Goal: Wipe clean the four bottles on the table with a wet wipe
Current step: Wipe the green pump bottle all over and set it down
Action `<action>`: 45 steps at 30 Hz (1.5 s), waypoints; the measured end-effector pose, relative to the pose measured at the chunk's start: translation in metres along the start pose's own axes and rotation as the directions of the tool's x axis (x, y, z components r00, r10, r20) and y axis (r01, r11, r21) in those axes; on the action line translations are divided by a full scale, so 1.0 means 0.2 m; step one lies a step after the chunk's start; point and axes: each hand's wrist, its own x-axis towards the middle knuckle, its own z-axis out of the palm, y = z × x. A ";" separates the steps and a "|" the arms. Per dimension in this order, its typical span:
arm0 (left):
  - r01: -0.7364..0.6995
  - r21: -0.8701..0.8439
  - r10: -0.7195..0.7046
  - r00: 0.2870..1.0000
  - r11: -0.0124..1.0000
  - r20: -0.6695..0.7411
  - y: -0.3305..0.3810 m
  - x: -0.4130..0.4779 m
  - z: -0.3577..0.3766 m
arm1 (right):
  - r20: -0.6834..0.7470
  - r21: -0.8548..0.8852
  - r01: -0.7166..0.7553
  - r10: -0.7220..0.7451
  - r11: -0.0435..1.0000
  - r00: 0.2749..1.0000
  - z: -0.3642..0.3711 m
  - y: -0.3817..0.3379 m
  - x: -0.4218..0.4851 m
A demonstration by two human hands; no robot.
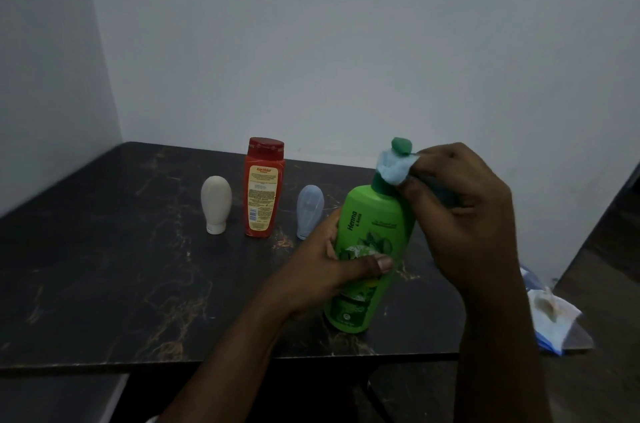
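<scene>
Green bottle: We found the green bottle point(372, 249) tilted at the front right of the bench point(104, 266), its top leaning away from the camera. It was opaque, so we could not tell what it held.
Green bottle top: A dark green cap point(401, 145) showed above the wipe. The neck beneath it was largely covered.
Left hand: The left hand point(329, 270) was grasping the green bottle at mid-body, thumb laid across the printed label.
Right hand: The right hand point(460, 211) was pinching the wet wipe point(394, 168), bunched and pale blue, against the bottle's neck just under the cap.
Red bottle: The red bottle point(263, 190) stood upright near the back of the bench, closed with a dark red cap. We could not make out its contents.
Beige bottle: The beige bottle point(215, 202) stood on its cap, just to the left of the red one, and was opaque.
Pale blue bottle: The pale blue bottle point(309, 211) also stood on its cap, to the right of the red one. Its lower edge was hidden by the left hand. We could not judge its fill level.
Hard to make out: We could not tell whether the green bottle's base touched the bench.
Right edge: A white and blue bundle point(554, 311) lay by the bench's right corner, too blurred to identify.
</scene>
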 end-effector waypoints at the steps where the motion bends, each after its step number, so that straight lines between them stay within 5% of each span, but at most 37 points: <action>1: -0.003 -0.002 0.003 1.000 1.000 0.001 0.00 0.00 0.00 | 0.009 -0.035 0.020 -0.020 0.999 1.000 0.00 0.00 0.00; 11: 0.009 -0.023 -0.008 1.000 1.000 0.010 -0.01 0.00 0.00 | -0.050 -0.266 -0.017 0.004 0.964 0.999 -0.07 0.13 0.00; 15: 0.006 -0.016 -0.006 1.000 1.000 0.017 0.00 0.00 0.00 | -0.196 0.127 -0.222 0.244 0.967 0.950 -0.02 0.10 0.03; 20: -0.006 0.003 0.006 1.000 1.000 0.012 -0.01 0.01 0.00 | -0.044 0.446 -0.312 0.369 0.839 0.928 0.08 0.00 0.07; 24: -0.010 0.006 0.010 1.000 1.000 0.007 -0.01 0.00 0.00 | 0.051 0.524 -0.394 0.434 0.755 0.900 0.03 0.00 0.07; 28: -0.006 0.022 0.006 1.000 1.000 0.009 -0.01 0.01 0.00 | -0.042 0.567 -0.335 0.433 0.753 0.901 -0.03 -0.01 0.08; 32: 0.003 0.029 -0.003 1.000 1.000 0.010 0.00 0.01 0.00 | -0.287 0.254 -0.143 0.215 0.957 0.933 -0.05 -0.04 0.09; 36: 0.002 0.032 -0.002 1.000 0.999 0.014 0.00 0.00 0.00 | -0.010 -0.252 0.121 -0.127 0.960 0.992 -0.08 -0.02 0.12; 41: -0.005 0.048 0.004 1.000 0.999 0.022 0.01 0.00 0.00 | 0.142 -0.424 0.169 -0.119 0.890 0.983 -0.16 0.07 0.19; 45: -0.002 0.040 0.001 1.000 0.999 0.020 0.01 -0.01 0.00 | 0.152 -0.397 0.201 -0.152 0.896 0.977 -0.21 0.01 0.20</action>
